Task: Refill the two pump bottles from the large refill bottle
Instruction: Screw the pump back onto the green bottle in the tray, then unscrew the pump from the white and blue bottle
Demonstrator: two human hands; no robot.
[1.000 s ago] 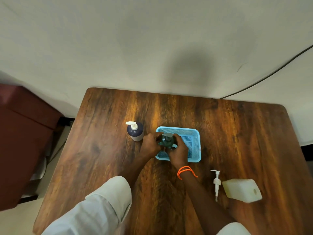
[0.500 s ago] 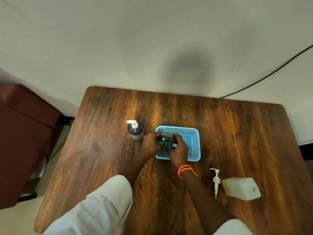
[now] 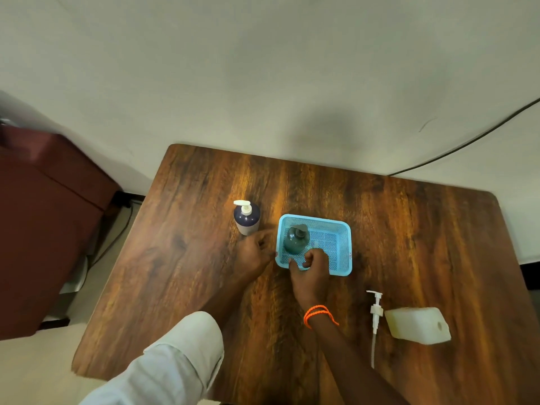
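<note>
Head view: a green pump bottle (image 3: 296, 240) stands upright in the left part of a blue basket (image 3: 342, 252) on the wooden table (image 3: 409, 229). The right hand (image 3: 311, 268) curls its grip over the basket's near rim; the left hand (image 3: 254, 252) lies beside the basket, fingers loosely curled, holding nothing. A dark pump bottle (image 3: 247, 217) stands left of the basket. A loose pump (image 3: 375, 314) and the white refill bottle (image 3: 418, 325) lie at the right.

Desk (image 3: 409, 229): dark brown wood grain with amber streaks. Basket (image 3: 340, 229) beyond the right hand: light blue, perforated mesh. Bottle (image 3: 295, 241) in it: dark teal, grey pump. Bottle (image 3: 247, 219) beyond the left hand: navy, white pump. Right of the hands: white pump (image 3: 376, 311), cream-white jug (image 3: 415, 325). Wristband (image 3: 317, 314): orange.
</note>
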